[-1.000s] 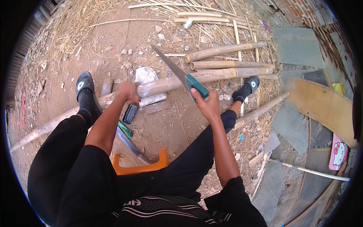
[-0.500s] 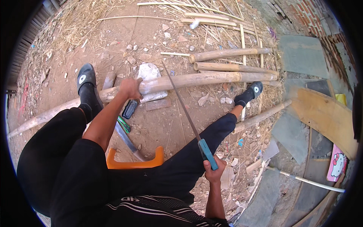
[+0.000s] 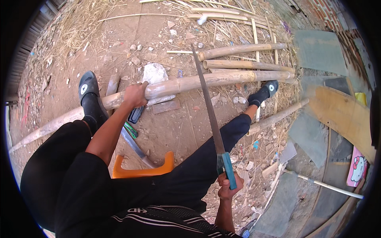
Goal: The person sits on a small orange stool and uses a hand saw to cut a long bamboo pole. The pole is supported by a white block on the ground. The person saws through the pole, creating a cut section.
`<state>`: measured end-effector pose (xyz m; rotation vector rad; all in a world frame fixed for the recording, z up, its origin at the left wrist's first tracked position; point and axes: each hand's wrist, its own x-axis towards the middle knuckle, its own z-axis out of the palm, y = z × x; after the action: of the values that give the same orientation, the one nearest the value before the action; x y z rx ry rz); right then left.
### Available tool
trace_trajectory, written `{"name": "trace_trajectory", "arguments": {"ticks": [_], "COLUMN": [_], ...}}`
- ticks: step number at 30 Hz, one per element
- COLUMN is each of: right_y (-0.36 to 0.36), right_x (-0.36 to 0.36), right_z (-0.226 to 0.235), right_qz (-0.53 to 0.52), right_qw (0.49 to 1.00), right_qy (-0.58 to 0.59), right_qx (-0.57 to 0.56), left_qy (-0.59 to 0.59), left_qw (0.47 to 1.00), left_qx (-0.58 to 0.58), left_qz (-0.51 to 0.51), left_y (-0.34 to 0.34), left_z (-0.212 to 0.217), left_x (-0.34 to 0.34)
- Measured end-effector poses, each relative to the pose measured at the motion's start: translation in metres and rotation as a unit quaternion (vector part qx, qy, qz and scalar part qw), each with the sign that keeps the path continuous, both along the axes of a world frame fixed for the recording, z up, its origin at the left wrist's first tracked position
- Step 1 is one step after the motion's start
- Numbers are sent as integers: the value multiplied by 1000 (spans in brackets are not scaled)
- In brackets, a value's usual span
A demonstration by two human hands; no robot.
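Observation:
A long bamboo pole (image 3: 190, 82) runs across in front of me, from the left edge to beyond my right foot, over a white stone block (image 3: 154, 74). My left hand (image 3: 135, 95) is wrapped round the pole just left of that block. In my right hand (image 3: 230, 186) I grip the teal handle of a hand saw (image 3: 210, 113). The saw's long blade points up and away, crossing over the pole in view; whether its teeth touch the bamboo I cannot tell. Below my left hand lie a green utility knife (image 3: 130, 130) and a black case-like object (image 3: 135, 114).
A curved blade (image 3: 137, 147) lies beside an orange plastic stool (image 3: 143, 173) by my legs. Cut bamboo lengths (image 3: 242, 50) and split strips (image 3: 222, 16) lie at the far right. A brick (image 3: 166, 106) sits below the pole. Grey sheets and a wooden board (image 3: 337, 119) are at right.
The saw has swung right, its tip now farther right and higher, with its flat side showing more. My left hand stays on the pole. The whole view has shifted slightly.

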<state>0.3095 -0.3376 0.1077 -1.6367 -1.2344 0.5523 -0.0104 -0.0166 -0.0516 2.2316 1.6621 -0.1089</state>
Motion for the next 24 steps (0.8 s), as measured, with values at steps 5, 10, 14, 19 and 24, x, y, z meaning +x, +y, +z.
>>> {"name": "trace_trajectory", "arguments": {"ticks": [5, 10, 14, 19, 24], "right_y": [-2, -4, 14, 132, 177], "right_x": [3, -5, -16, -31, -57], "right_z": [-13, -12, -3, -43, -38], "right_qz": [13, 24, -12, -4, 77], "right_qw": [998, 991, 978, 973, 966], "right_qy": [-39, -8, 24, 21, -11], "right_qx": [-39, -130, -208, -230, -245], "left_qy": [-7, 6, 7, 35, 46], "left_qw": [1000, 1000, 1000, 999, 997], "left_qx": [-5, -26, -29, -24, -50], "left_qz": [-5, -4, -1, 29, 21], "left_y": [-1, -4, 1, 23, 35], "left_z": [-9, -20, -15, 3, 28], "left_x": [10, 14, 12, -6, -34]}}
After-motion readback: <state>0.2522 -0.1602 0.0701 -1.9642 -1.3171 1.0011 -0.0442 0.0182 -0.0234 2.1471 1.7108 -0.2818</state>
